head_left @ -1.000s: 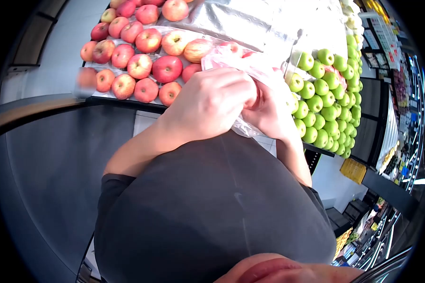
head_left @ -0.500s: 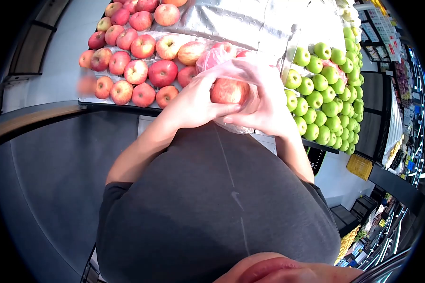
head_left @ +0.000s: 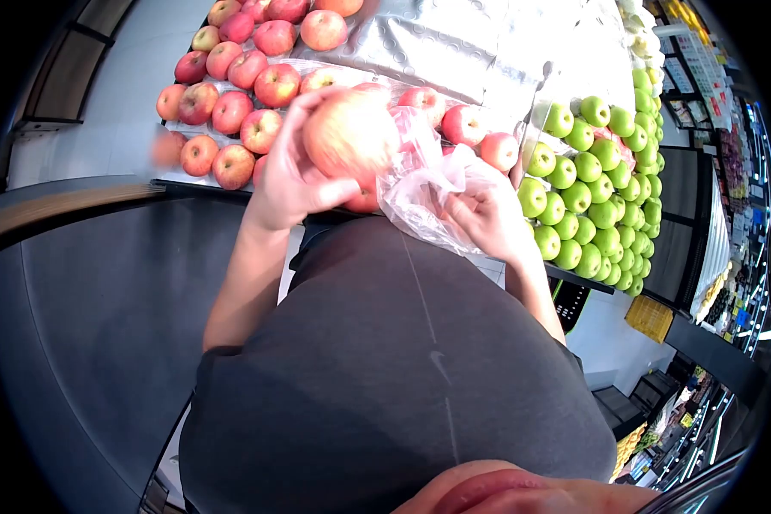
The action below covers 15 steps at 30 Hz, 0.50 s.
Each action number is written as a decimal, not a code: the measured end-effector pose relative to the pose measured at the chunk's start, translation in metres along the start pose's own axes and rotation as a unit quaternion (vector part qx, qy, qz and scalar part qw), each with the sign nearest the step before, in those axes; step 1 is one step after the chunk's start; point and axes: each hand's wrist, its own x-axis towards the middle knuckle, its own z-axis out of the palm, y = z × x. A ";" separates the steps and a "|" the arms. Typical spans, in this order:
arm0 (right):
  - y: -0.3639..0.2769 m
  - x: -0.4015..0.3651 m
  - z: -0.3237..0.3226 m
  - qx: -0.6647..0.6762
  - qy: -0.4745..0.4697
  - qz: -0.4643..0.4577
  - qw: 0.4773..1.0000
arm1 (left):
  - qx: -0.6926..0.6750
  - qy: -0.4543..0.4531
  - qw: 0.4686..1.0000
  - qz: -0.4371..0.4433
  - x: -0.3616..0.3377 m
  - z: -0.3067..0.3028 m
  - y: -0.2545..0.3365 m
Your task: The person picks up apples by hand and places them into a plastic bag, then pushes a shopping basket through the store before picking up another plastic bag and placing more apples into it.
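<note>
My left hand (head_left: 284, 187) is wrapped round a large red-yellow apple (head_left: 347, 137), slightly smeared by motion, held above the front of the red apple display. My right hand (head_left: 493, 214) pinches a thin, clear plastic bag (head_left: 424, 206), which hangs crumpled just right of the apple. The bag's pink-tinted upper part lies near several red apples (head_left: 463, 125) behind it. Whether anything is inside the bag is hard to tell.
Rows of red apples (head_left: 231, 112) sit on the stand at the left. Piled green apples (head_left: 587, 197) fill its right side, beyond a clear divider. Silver padded sheeting (head_left: 403, 47) covers the back. A yellow crate (head_left: 649, 319) is at the lower right.
Both hands were together round an apple at the bag. Now they are apart: my left hand has moved left and up with an apple, while my right hand keeps the bag, which hangs more loosely.
</note>
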 end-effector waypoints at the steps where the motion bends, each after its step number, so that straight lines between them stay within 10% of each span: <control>1: -0.005 -0.003 0.000 -0.031 -0.032 0.005 0.999 | -0.005 0.058 0.998 0.010 0.002 -0.006 -0.003; 10: -0.011 0.006 0.014 -0.049 0.008 -0.116 0.992 | 0.226 0.143 0.964 0.006 0.044 -0.030 -0.030; 15: -0.022 0.007 0.015 -0.069 -0.019 -0.113 0.991 | 0.546 0.042 0.823 0.152 0.120 -0.006 -0.056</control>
